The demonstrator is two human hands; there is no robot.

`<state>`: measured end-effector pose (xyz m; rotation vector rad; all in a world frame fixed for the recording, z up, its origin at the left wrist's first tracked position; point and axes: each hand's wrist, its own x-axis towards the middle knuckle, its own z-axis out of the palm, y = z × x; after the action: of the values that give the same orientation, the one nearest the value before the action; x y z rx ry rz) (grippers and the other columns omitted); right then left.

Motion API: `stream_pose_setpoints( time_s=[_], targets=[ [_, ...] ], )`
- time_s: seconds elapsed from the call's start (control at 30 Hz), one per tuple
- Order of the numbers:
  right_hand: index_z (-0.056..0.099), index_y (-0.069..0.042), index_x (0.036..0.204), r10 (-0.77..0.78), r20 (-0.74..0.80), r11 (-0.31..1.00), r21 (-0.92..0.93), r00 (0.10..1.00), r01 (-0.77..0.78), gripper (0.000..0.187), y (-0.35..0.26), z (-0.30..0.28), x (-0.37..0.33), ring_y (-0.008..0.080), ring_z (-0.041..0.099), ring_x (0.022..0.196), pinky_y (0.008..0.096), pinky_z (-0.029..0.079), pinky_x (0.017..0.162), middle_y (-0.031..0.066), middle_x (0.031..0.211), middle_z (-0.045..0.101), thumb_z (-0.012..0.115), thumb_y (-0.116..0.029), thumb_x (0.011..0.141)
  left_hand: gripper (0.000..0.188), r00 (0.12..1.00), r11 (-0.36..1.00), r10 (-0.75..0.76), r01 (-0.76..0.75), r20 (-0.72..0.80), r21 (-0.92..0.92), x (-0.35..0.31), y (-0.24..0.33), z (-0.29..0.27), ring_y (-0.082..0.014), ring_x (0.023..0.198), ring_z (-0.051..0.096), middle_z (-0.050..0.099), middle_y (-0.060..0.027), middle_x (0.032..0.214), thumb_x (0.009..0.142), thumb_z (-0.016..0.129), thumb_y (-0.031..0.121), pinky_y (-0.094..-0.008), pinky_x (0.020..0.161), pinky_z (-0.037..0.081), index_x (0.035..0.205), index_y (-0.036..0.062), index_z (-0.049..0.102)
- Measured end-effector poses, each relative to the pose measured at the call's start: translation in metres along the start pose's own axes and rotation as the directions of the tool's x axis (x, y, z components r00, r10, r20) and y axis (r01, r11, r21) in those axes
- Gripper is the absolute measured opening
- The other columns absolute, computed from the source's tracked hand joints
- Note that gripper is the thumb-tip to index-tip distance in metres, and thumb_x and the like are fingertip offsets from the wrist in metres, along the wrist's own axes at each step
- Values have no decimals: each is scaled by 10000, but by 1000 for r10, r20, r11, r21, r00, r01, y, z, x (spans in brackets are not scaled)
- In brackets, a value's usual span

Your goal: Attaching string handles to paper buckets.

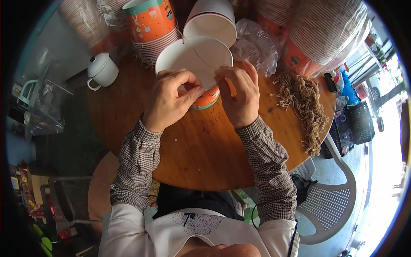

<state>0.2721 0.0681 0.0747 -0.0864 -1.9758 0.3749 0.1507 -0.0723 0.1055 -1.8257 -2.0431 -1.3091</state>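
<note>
A white-lined paper bucket (192,53) with an orange and green outside stands tilted on the wooden table, its mouth facing me. My left hand (173,98) is closed on its near left rim, thumb and forefinger pressed together. A thin string (199,56) runs from the far left part of the rim across the mouth to my right hand (239,92). There the thumb and forefinger pinch the string at the right rim, while the other fingers are raised. The fingertips partly hide the bucket's near edge.
Behind stand a stack of orange buckets (152,25), white buckets lying on their side (212,21) and wrapped stacks (325,32). Clear plastic film (257,45) lies beside them. A bundle of strings (306,107) is on the right, a white enamel mug (102,70) on the left.
</note>
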Motion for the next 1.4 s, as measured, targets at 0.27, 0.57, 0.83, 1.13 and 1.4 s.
stream_pose_setpoints(
  time_s=[0.27, 0.57, 0.83, 1.13, 1.4],
  targets=[
    [628, -96, 868, 143, 76, 982, 112, 987, -151, 137, -22, -9, 4, 180, 626, 824, 461, 328, 1028, -7, 816, 657, 694, -64, 753, 78, 982, 982, 95, -120, -163, -147, 8, -1, 7, -194, 743, 606, 617, -42, 776, 818, 671, 32, -310, 702, 464, 830, 17, 596],
    [641, -78, 892, 206, 232, 948, 194, 951, -253, 93, -29, -17, 4, 152, 642, 818, 469, 283, 1068, -5, 813, 666, 676, -66, 806, 84, 954, 981, 152, -177, -258, -79, 4, -2, 15, -175, 748, 593, 616, -19, 791, 838, 679, 62, -303, 770, 449, 880, 42, 609],
    [638, -101, 930, 200, 12, 958, 207, 980, -198, 175, -18, -11, -4, 195, 617, 853, 433, 336, 1020, 9, 857, 626, 646, -14, 778, 168, 1000, 999, 16, -15, 27, -47, -5, 14, 12, -170, 832, 678, 692, -81, 882, 873, 623, 34, -284, 793, 512, 1036, -9, 627],
    [644, -81, 953, 275, -39, 921, 297, 961, -251, 233, -23, -8, -8, 235, 592, 935, 407, 384, 1000, 40, 916, 615, 656, 34, 751, 176, 982, 920, -143, 86, -121, -382, 2, 29, 27, -143, 815, 675, 686, -76, 868, 798, 676, -41, -262, 714, 552, 968, -36, 630],
    [631, -60, 959, 279, -23, 906, 338, 960, -255, 233, -25, -8, -8, 278, 568, 1017, 411, 420, 970, 79, 1006, 605, 676, 27, 747, 121, 969, 866, -243, 193, -51, -461, 3, 23, 30, -131, 790, 669, 680, -74, 834, 821, 642, -49, -260, 690, 545, 940, -39, 621]
  ],
)
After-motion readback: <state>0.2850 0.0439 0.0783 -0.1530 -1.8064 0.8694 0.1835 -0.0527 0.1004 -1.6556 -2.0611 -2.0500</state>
